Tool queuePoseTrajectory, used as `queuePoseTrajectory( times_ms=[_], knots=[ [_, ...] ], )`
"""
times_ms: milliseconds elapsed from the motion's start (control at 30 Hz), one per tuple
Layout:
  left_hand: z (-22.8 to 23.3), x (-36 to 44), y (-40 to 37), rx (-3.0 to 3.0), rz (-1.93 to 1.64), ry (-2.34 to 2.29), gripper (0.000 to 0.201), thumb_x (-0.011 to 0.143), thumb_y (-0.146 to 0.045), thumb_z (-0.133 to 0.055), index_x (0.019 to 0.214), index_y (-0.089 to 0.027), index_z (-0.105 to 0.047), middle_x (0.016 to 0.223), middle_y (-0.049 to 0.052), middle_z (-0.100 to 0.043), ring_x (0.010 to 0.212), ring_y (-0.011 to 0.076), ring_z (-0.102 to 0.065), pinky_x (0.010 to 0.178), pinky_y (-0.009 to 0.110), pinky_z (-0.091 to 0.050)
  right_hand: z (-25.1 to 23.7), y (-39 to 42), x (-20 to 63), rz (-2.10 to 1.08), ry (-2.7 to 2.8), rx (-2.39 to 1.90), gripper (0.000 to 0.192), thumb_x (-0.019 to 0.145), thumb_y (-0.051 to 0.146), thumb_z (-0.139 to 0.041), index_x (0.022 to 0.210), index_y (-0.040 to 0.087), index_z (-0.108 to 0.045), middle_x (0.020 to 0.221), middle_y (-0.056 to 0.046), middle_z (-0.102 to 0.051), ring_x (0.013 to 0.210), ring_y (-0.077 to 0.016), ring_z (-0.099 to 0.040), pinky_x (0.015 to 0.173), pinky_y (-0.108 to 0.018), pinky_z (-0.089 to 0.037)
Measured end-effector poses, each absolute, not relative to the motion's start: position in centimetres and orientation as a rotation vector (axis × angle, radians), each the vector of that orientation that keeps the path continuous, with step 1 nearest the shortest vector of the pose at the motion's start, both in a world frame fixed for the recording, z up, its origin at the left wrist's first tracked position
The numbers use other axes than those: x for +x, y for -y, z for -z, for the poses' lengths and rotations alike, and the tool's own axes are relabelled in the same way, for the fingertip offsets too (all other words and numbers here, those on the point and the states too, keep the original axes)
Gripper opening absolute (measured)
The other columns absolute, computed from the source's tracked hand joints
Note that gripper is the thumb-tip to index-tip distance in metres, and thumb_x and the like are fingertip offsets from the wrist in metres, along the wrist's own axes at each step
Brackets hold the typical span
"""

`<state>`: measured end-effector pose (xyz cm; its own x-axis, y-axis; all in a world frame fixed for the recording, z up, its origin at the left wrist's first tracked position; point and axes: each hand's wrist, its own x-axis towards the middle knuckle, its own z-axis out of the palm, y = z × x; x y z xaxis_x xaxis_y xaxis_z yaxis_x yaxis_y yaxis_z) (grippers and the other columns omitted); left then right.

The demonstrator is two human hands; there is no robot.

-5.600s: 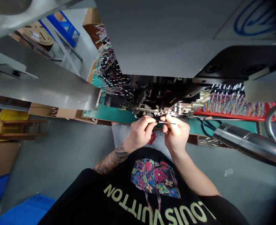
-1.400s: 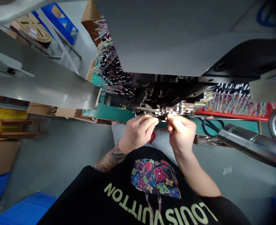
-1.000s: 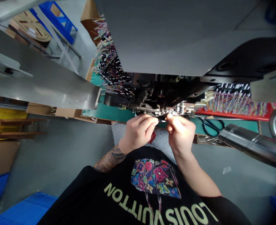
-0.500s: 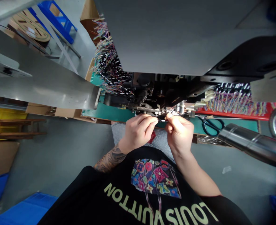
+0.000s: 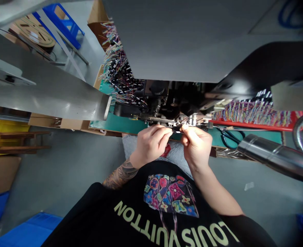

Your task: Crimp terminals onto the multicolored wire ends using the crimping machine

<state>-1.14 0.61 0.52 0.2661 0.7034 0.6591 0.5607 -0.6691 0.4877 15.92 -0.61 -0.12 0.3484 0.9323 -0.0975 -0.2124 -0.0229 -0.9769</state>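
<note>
Both the left hand (image 5: 151, 144) and the right hand (image 5: 196, 145) pinch 1 small wire piece (image 5: 176, 131) just at 6 o'clock of the machine's metal tooling (image 5: 184, 120); feeding it in likely calls for steady alignment.

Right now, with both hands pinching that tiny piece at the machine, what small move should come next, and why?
Probably ease the small dark piece forward into the metal tooling. Left hand and right hand pinch it just before that tooling, not yet inside.
</note>
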Motion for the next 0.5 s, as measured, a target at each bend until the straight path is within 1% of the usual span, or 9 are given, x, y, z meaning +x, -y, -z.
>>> queuePoseTrajectory(
  times_ms=[133, 200, 267, 333, 400, 433, 500],
  knots=[
    [-0.5, -1.8, -0.3, 2.254, -1.216, -1.167, 0.015, 0.115, -0.022, -0.067, 0.106, -0.021, -0.079, 0.101, 0.005, -0.087, 0.092, 0.0192, -0.084, 0.087, 0.034, -0.069, 0.7, 1.4, 17.0, -1.030, 0.864, -1.267, 0.031, 0.092, 0.043, -0.094, 0.072, 0.023, -0.081, 0.054, 0.002, -0.060, 0.046, -0.0124, -0.048, 0.046, -0.029, -0.039],
    [-0.7, -2.4, -0.1, 2.080, -1.084, -1.070, 0.015, 0.114, -0.025, -0.067, 0.105, -0.021, -0.079, 0.101, 0.006, -0.086, 0.092, 0.0190, -0.083, 0.087, 0.034, -0.068, 1.0, 1.9, 17.8, -1.074, 0.927, -1.225, 0.030, 0.093, 0.049, -0.094, 0.080, 0.023, -0.087, 0.054, 0.001, -0.063, 0.045, -0.0133, -0.052, 0.045, -0.029, -0.041],
    [-0.8, -3.0, 0.1, 1.806, -0.982, -0.912, 0.017, 0.114, -0.032, -0.070, 0.104, -0.021, -0.078, 0.104, 0.008, -0.086, 0.096, 0.0205, -0.083, 0.090, 0.036, -0.069, 1.1, 2.4, 18.7, -1.162, 0.934, -1.104, 0.039, 0.098, 0.061, -0.085, 0.094, 0.023, -0.092, 0.056, -0.001, -0.066, 0.043, -0.0140, -0.052, 0.042, -0.029, -0.040],
    [-0.7, -3.4, 0.1, 1.479, -0.957, -0.741, 0.028, 0.110, -0.046, -0.079, 0.098, -0.021, -0.077, 0.112, 0.011, -0.086, 0.106, 0.0251, -0.084, 0.098, 0.044, -0.071, 1.0, 2.6, 19.3, -1.243, 0.927, -0.999, 0.044, 0.103, 0.065, -0.077, 0.100, 0.024, -0.093, 0.056, -0.001, -0.067, 0.041, -0.0131, -0.050, 0.041, -0.027, -0.039],
    [-0.2, -3.3, 0.1, 1.189, -0.991, -0.611, 0.040, 0.100, -0.058, -0.090, 0.089, -0.022, -0.075, 0.122, 0.012, -0.084, 0.119, 0.0310, -0.082, 0.105, 0.052, -0.070, 0.8, 2.7, 19.4, -1.324, 1.013, -0.996, 0.035, 0.103, 0.056, -0.082, 0.097, 0.024, -0.093, 0.057, -0.001, -0.069, 0.042, -0.0117, -0.051, 0.042, -0.025, -0.039],
    [0.2, -3.1, 0.2, 1.078, -1.007, -0.577, 0.045, 0.095, -0.061, -0.094, 0.085, -0.022, -0.074, 0.127, 0.012, -0.083, 0.125, 0.0335, -0.081, 0.107, 0.055, -0.069, 0.7, 2.7, 19.3, -1.372, 1.089, -1.017, 0.028, 0.102, 0.050, -0.086, 0.096, 0.024, -0.093, 0.060, -0.001, -0.072, 0.044, -0.0116, -0.054, 0.043, -0.024, -0.040],
    [0.9, -2.5, 0.3, 0.933, -1.014, -0.564, 0.050, 0.088, -0.064, -0.099, 0.081, -0.022, -0.072, 0.133, 0.012, -0.081, 0.135, 0.0372, -0.076, 0.107, 0.058, -0.070, 0.5, 2.7, 18.9, -1.469, 1.227, -1.023, 0.022, 0.099, 0.045, -0.091, 0.100, 0.023, -0.094, 0.065, -0.003, -0.076, 0.048, -0.0127, -0.060, 0.046, -0.024, -0.043]
  ],
)
